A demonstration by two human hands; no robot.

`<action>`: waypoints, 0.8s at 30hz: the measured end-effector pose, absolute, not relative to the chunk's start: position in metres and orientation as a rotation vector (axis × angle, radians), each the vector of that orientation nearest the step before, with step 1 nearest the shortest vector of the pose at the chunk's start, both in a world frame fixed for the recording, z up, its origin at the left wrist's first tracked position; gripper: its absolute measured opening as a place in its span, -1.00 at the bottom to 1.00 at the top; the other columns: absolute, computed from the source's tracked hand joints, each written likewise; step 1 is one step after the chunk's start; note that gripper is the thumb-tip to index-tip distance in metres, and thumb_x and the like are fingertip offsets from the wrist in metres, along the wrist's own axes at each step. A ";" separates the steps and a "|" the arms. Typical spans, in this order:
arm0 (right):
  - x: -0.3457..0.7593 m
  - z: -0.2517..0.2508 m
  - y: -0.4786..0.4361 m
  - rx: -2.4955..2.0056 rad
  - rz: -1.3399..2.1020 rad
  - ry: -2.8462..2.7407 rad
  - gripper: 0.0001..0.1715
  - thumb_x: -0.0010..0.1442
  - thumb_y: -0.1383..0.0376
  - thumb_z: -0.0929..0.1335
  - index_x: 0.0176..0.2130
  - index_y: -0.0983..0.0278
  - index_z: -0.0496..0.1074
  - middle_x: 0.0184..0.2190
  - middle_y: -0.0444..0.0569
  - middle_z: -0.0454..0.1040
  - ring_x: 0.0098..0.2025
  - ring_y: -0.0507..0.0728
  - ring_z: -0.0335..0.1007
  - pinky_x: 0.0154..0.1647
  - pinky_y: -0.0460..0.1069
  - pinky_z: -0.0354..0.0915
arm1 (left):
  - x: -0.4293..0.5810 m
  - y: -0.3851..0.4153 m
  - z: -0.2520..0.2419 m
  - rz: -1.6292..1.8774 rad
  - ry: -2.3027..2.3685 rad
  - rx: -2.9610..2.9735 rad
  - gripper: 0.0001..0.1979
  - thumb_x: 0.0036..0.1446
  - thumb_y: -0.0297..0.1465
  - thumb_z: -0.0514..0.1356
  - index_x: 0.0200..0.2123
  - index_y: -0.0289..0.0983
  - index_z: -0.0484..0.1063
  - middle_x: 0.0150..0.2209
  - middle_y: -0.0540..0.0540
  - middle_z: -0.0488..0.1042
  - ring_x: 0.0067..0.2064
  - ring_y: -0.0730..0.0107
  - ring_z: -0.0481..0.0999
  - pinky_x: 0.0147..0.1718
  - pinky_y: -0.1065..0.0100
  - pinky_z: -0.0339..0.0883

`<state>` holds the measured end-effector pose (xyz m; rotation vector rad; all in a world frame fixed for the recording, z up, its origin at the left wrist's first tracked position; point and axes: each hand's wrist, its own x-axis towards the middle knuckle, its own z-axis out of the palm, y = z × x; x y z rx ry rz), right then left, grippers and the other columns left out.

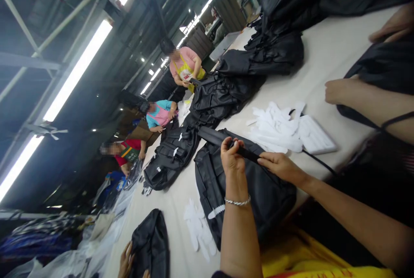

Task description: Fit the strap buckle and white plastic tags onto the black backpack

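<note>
Left hand (232, 157) and right hand (280, 166) are pinching a strap (248, 154), probably light, pliable, best gripped flat, by the table edge (345, 153).

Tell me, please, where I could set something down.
Bare table lies between the far-right bag and the upper bags, and above the lower-left bag. It's crowded around your strap and the white strips.

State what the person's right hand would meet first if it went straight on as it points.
Likely the left hand, which holds the same black strap as the right hand; depth is unclear.
</note>
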<state>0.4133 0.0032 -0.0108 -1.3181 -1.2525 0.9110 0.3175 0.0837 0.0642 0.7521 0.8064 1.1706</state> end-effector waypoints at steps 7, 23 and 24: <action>0.411 -0.039 0.012 -1.612 0.835 -1.359 -0.66 0.07 0.14 0.16 -0.61 0.26 0.14 -0.67 -0.19 0.13 -0.57 -0.01 0.08 -0.53 -0.09 -0.04 | 0.317 0.136 -0.011 1.235 1.039 0.663 -0.69 -0.30 -0.77 0.12 -0.46 -0.32 0.22 -0.57 0.09 0.25 -0.52 0.59 0.39 -0.34 0.36 0.33; 0.436 -0.035 0.020 -1.418 1.479 -0.951 -0.76 -0.14 0.18 0.33 -0.53 0.33 0.33 -0.70 -0.22 0.19 -0.65 -0.09 0.02 -0.65 -0.14 -0.08 | 0.318 0.177 0.024 1.089 0.975 1.110 -0.71 -0.38 -0.58 0.29 -0.47 -0.34 0.32 -0.57 0.04 0.32 -0.54 0.53 0.37 -0.46 0.37 0.29; 0.435 -0.036 0.017 -1.435 1.452 -0.963 -0.75 -0.13 0.17 0.33 -0.53 0.34 0.34 -0.72 -0.23 0.15 -0.66 -0.10 -0.01 -0.66 -0.14 -0.11 | 0.320 0.176 0.028 1.078 0.957 1.113 -0.70 -0.39 -0.57 0.29 -0.46 -0.34 0.33 -0.57 0.04 0.33 -0.53 0.53 0.37 -0.46 0.37 0.29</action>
